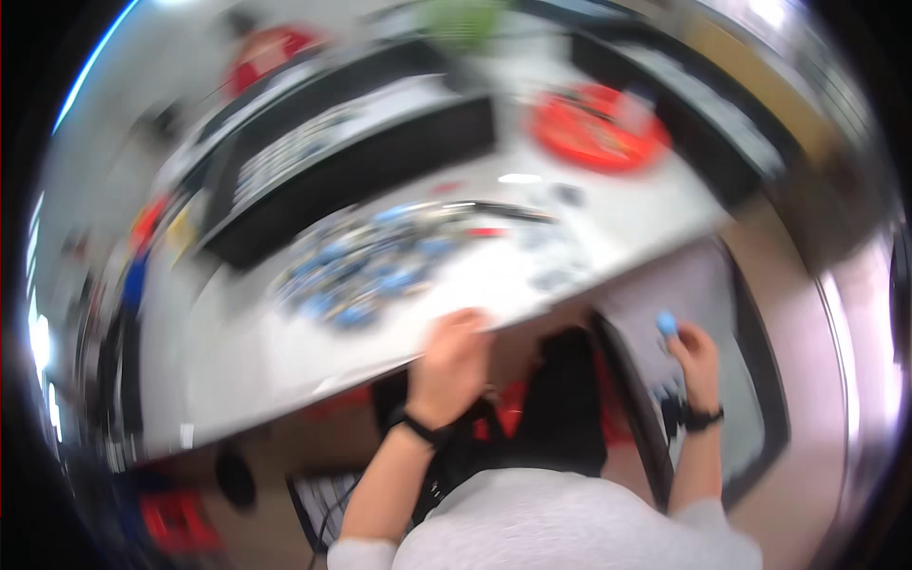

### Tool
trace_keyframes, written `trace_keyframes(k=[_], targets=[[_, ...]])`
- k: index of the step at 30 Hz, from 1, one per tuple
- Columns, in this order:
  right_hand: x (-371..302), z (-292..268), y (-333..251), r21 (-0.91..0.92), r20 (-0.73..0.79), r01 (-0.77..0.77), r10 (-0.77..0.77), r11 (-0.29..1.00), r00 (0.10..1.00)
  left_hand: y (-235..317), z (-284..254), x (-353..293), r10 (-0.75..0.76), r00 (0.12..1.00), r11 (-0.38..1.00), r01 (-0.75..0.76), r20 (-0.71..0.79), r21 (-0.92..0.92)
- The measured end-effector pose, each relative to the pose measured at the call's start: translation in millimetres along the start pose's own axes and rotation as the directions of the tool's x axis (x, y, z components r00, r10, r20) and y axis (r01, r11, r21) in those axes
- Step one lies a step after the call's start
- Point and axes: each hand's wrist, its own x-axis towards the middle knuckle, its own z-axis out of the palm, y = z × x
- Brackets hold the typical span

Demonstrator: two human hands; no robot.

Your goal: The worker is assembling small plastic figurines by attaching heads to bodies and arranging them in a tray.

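My right hand pinches a small light-blue piece, too blurred to name its kind. It is over a dark-rimmed tray with a pale inside, to the right of my legs. A few small bluish bits show in that tray beside my wrist. At the front edge of the white table is my left hand, its fingers smeared by motion. Beyond it a loose heap of small blue, dark and pale pieces lies on the tabletop.
A long black bin with pale contents stands behind the heap. Right of it sits a round red tray with small items, then another black bin. A slim dark tool lies near the heap. Under the table is a red object.
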Motion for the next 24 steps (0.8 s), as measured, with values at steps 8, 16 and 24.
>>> trace_keyframes(k=[8, 16, 24], targets=[[-11.3, -212.6, 137.1, -0.336, -0.671, -0.318, 0.012, 0.887, 0.741, -4.5, 49.0, -7.6, -0.007, 1.0, 0.993, 0.003, 0.028, 0.122], [6.7, -230.2, 212.2, -0.491, -0.703, -0.562, 0.078, 0.666, 0.707, -3.9, 47.3, -7.0, 0.018, 0.998, 0.976, -0.03, 0.061, 0.216], [22.1, -224.0, 242.0, -0.48, -0.549, -0.39, 0.078, 0.786, 0.832, -0.9, 36.8, -0.3, -0.065, 0.998, 0.979, 0.062, 0.011, 0.195]])
